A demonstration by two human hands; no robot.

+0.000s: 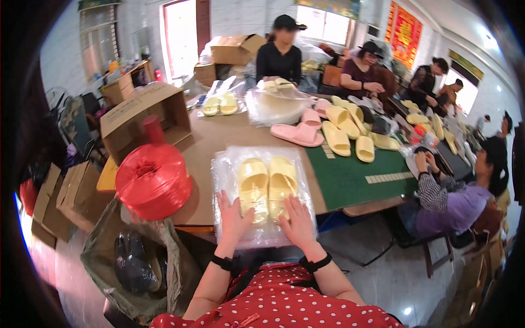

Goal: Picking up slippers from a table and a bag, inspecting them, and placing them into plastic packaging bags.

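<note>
A pair of yellow slippers lies side by side in a clear plastic bag at the table's front edge, on what looks like a stack of more clear bags. My left hand rests flat on the bag's lower left, its fingers spread and touching the left slipper's heel end. On the other side, my right hand is also spread out, with fingertips at the right slipper's heel end. Neither hand grips anything. Both wrists wear black bands.
Left stand a big red roll of plastic twine, an open cardboard box and a woven sack. Loose yellow slippers and pink slippers lie on the green mat. Several co-workers sit around the table.
</note>
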